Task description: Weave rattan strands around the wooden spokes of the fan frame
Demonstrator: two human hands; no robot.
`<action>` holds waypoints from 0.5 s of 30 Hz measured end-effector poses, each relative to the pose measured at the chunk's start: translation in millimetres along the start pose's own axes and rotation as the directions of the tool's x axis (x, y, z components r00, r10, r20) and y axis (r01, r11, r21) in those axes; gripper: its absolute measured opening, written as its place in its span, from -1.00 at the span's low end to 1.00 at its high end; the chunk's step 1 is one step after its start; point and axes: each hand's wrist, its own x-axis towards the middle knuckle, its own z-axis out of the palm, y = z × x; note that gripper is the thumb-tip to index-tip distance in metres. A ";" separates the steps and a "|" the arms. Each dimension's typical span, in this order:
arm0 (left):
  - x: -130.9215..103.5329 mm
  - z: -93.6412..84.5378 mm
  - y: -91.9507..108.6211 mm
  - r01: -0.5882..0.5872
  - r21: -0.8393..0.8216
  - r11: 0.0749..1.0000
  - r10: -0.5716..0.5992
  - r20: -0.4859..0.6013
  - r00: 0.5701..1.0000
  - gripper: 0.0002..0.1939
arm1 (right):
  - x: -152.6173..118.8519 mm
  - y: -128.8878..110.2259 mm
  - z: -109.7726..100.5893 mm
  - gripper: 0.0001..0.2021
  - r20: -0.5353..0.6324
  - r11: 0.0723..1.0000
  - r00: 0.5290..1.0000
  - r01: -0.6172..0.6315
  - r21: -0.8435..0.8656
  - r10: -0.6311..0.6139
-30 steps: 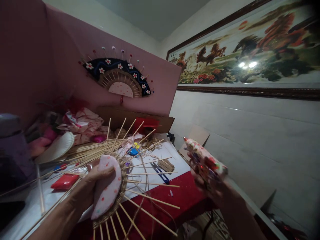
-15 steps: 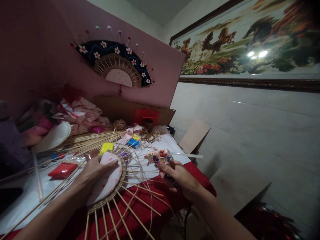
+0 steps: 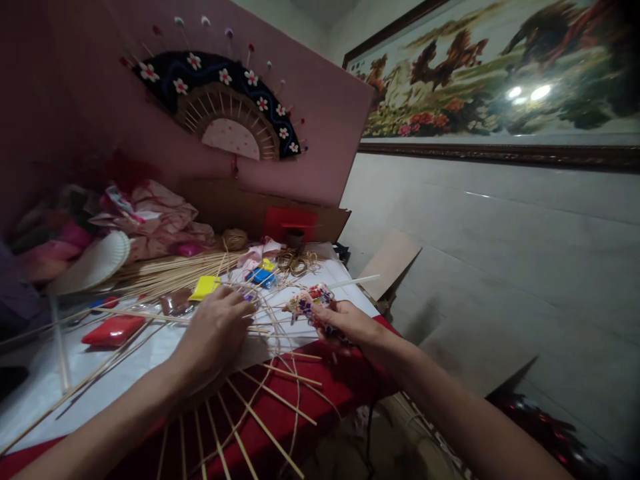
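My right hand point(image 3: 345, 320) is wrapped round a flower-patterned glue gun point(image 3: 310, 303), with a clear glue stick point(image 3: 355, 281) jutting from its rear. My left hand point(image 3: 220, 323) lies over the woven fan frame, its fingers bent down at the upper rim; what they grip is hidden. Thin wooden sticks point(image 3: 255, 407) fan out from the frame towards the front and right. A loose cord point(image 3: 299, 400) loops across them. My left hand and forearm cover most of the round centre.
Red point(image 3: 114, 331), yellow point(image 3: 205, 288) and blue point(image 3: 262, 277) clay packets lie on the white-covered table. Behind them are a bundle of sticks point(image 3: 165, 273), twine point(image 3: 234, 239) and crumpled pink cloth point(image 3: 165, 213). A finished dark fan point(image 3: 225, 87) hangs on the pink board.
My left hand has moved from the pale centre to the frame's upper rim, now covering the disc. The glue gun has shifted slightly left and up. The camera view has shifted a little.
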 end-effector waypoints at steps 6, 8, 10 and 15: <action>29.7 23.1 -7.4 -0.201 0.152 0.968 0.170 0.194 0.966 -0.79 | 2.0 2.9 0.1 -0.57 0.047 0.996 0.998 -0.042 0.081 0.038; 32.6 27.8 -13.0 -0.223 0.127 0.966 0.198 0.188 0.962 -0.79 | 2.0 4.6 0.1 -0.55 0.061 0.992 0.996 -0.066 0.107 0.059; 33.3 29.7 -17.4 -0.241 0.097 0.966 0.221 0.182 0.958 -0.80 | 1.9 5.4 -0.3 -0.54 0.071 0.990 0.995 -0.076 0.116 0.068; 33.5 31.3 -21.9 -0.248 0.071 0.966 0.236 0.150 0.960 -0.82 | 2.5 4.7 -3.0 -0.56 0.073 0.988 0.992 -0.107 0.110 0.099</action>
